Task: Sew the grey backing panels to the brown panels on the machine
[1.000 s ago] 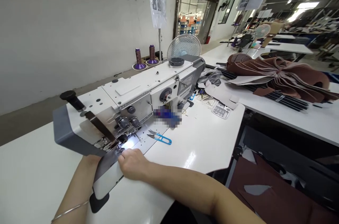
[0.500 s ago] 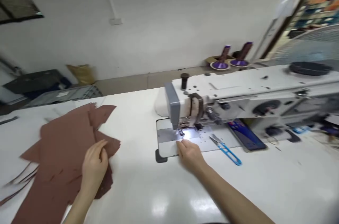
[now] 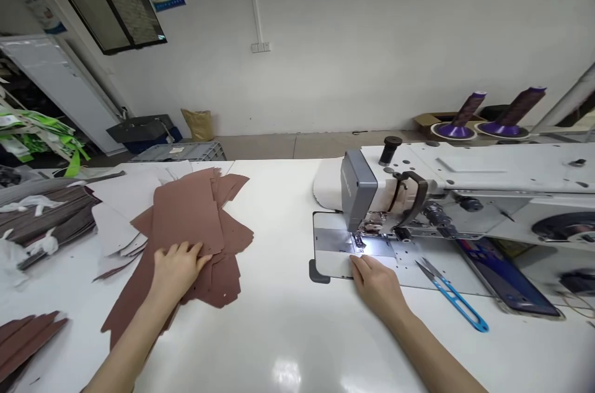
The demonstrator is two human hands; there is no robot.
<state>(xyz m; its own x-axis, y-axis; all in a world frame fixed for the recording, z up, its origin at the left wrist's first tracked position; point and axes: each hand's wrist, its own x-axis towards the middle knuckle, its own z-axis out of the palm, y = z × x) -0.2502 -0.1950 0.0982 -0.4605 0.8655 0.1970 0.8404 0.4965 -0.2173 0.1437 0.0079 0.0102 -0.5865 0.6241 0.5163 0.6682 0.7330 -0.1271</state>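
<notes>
My left hand (image 3: pixel 179 269) lies on a pile of brown fabric or leather pieces (image 3: pixel 186 204), fingers spread over the top piece. The pieces overlap at different angles, with pointed corners sticking out. At the sewing machine (image 3: pixel 395 194), my right hand (image 3: pixel 377 284) rests at the front edge of the metal needle plate (image 3: pixel 330 263), just before the lit needle area. Its thumb and fingers are pressed together; whatever may be between them is too small to make out. Blue-handled thread snips (image 3: pixel 458 300) lie on the table to the right of this hand.
A phone (image 3: pixel 511 281) leans under the machine arm. Two brown thread cones (image 3: pixel 469 109) stand behind it. White sheets (image 3: pixel 121 213), tied dark bundles (image 3: pixel 56 216) and more brown pieces (image 3: pixel 28 340) lie at the left. A grey crate (image 3: pixel 181 151) stands beyond the table's far edge.
The view has turned left, bringing the bundles at the left into sight. My left hand has gone from curled to spread on the brown pile. My right hand stays by the needle plate.
</notes>
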